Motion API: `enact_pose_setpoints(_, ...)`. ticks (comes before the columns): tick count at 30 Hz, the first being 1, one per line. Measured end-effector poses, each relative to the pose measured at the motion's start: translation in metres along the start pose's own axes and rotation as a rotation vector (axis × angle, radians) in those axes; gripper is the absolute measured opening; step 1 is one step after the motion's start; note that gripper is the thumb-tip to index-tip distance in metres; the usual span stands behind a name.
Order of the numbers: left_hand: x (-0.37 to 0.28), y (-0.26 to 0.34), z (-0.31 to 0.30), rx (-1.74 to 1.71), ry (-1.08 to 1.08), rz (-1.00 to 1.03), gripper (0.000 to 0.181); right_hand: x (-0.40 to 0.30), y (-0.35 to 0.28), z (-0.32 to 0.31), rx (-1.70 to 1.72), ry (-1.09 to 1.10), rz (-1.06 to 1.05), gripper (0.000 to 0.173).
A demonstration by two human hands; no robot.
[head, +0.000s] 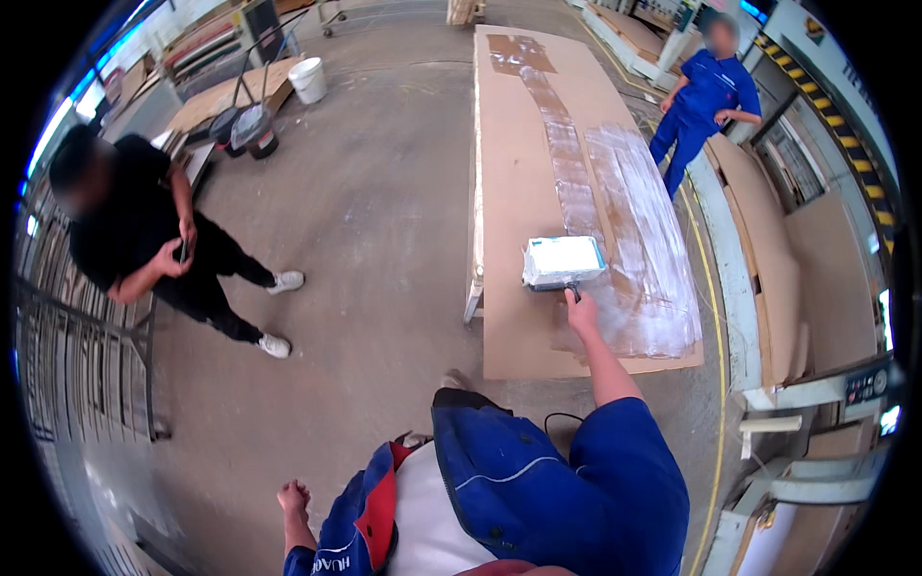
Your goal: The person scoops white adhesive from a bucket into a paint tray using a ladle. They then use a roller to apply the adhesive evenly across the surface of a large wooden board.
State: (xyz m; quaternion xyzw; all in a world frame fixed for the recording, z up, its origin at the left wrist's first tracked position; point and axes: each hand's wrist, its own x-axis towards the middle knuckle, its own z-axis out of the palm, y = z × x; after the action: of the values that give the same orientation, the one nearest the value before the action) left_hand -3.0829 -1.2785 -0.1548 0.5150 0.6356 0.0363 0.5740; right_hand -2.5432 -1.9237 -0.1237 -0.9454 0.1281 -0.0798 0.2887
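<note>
My right hand point(582, 313) grips the dark handle of a hand-held glue roller with a hopper point(565, 259); white liquid, probably glue, shows in and on the hopper. The tool is over the near part of a large brown board point(515, 331), around the end of a long wet strip point(569, 162). To the right of that strip, a broad white smeared coat point(641, 245) covers the board. Away from the board, my left hand point(294, 497) hangs low at my left side with its fingers curled and nothing visible in them.
One person point(137, 209) in black stands on the left, holding a small dark object. Another person point(709, 101) in blue stands beyond the board's right edge. White bucket point(308, 81), dark buckets point(263, 137), a metal rack point(86, 360) and a machine with stacked boards point(756, 245) surround the floor.
</note>
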Motion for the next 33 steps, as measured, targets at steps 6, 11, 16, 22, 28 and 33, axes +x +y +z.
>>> enact_pose_setpoints(6, 0.041, 0.200, 0.113, 0.296, -0.196, 0.216, 0.023, 0.040, -0.030, 0.026, 0.036, -0.011, 0.030, 0.052)
enact_pose_setpoints(11, 0.078, 0.294, 0.181, 0.572, -0.378, 0.363, 0.029, 0.126, -0.066, 0.069, 0.061, -0.044, 0.098, 0.054)
enact_pose_setpoints(16, 0.101, 0.323, 0.217, 0.915, -0.414, 0.287, 0.027, 0.209, -0.127, 0.075, 0.078, -0.133, 0.232, 0.058)
enact_pose_setpoints(22, 0.175, 0.365, 0.272, 1.154, -0.445, 0.402, 0.028, 0.311, -0.155, 0.122, -0.026, -0.127, 0.288, 0.064)
enact_pose_setpoints(28, 0.270, 0.437, 0.366, 1.187, -0.444, 0.398, 0.029, 0.408, -0.165, 0.170, -0.048, -0.026, 0.317, 0.064)
enact_pose_setpoints(33, 0.386, 0.520, 0.463, 1.340, -0.515, 0.507, 0.031, 0.482, -0.128, 0.215, -0.005, 0.127, 0.368, 0.064)
